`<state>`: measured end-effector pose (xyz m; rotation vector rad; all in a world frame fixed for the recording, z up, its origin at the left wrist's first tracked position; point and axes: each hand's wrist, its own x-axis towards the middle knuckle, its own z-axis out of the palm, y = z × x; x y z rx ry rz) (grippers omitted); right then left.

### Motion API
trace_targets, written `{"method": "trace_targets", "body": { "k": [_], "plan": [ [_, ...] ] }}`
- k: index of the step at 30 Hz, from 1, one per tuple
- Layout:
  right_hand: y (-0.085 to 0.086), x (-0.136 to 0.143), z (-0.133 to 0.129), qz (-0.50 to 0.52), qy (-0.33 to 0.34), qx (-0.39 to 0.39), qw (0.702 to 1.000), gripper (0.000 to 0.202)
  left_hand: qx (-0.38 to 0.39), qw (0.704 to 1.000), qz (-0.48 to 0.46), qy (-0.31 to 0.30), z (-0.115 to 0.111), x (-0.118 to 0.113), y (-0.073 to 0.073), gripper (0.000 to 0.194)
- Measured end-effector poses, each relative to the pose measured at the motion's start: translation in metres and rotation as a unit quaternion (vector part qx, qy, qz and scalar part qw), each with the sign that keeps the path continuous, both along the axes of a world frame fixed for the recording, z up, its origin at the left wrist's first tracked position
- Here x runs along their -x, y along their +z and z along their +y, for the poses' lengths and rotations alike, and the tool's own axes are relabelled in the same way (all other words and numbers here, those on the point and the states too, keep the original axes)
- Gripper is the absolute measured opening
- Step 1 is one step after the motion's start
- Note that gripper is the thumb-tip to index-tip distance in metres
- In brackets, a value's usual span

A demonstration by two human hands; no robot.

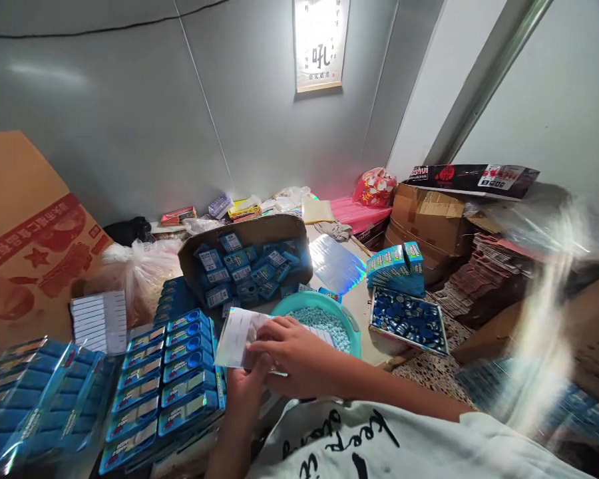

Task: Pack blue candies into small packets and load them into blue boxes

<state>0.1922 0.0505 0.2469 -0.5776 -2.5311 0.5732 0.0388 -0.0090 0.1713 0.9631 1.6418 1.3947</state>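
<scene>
Close to my body, both hands meet at a flat, shiny whitish sheet or packet (235,338) with rainbow glints; its exact kind is unclear. My left hand (249,386) grips it from below, thumb upward. Over its right part, the fingers of my right hand (292,342) are bent and pressed against it. Behind my right wrist stands a turquoise basin (355,336) holding many small pale-blue candies (319,319). To the left lie rows of blue boxes (187,372) with clear windows.
An open carton (299,229) of loose blue packets stands beyond the basin. On the right, a shallow box (409,326) holds blue caps, with blue-green display boxes (394,266) behind. Wrapped blue packs (34,399) and a large printed carton (30,246) are at left.
</scene>
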Motion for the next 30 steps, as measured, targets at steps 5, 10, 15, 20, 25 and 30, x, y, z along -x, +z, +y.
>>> {"method": "trace_targets", "body": {
  "k": [5, 10, 15, 20, 25, 30],
  "plan": [
    [0.0, -0.02, 0.009, 0.043, -0.089, 0.038, 0.994, 0.053, 0.011, 0.994, -0.051, 0.095, -0.005, 0.002, -0.004, 0.063],
    [-0.013, -0.025, 0.018, -0.015, -0.112, 0.182, 0.977, 0.015, -0.011, 0.995, -0.017, 0.101, -0.007, 0.0, 0.012, 0.062],
    [-0.01, -0.021, 0.018, -0.064, -0.121, 0.108, 0.985, 0.019, -0.248, 0.847, 0.429, 0.192, -0.009, 0.021, 0.048, 0.099],
    [0.004, -0.022, 0.02, -0.06, -0.027, 0.04, 0.997, 0.018, -0.197, 0.711, 0.67, -0.082, -0.013, 0.059, 0.069, 0.042],
    [0.009, -0.021, 0.021, -0.013, -0.026, 0.066, 0.997, 0.02, -0.252, 0.683, 0.681, -0.08, -0.017, 0.065, 0.064, 0.041],
    [0.001, -0.022, 0.019, -0.01, -0.005, 0.081, 0.997, 0.023, -0.235, 0.691, 0.677, -0.092, -0.027, 0.061, 0.057, 0.044]
  ]
}}
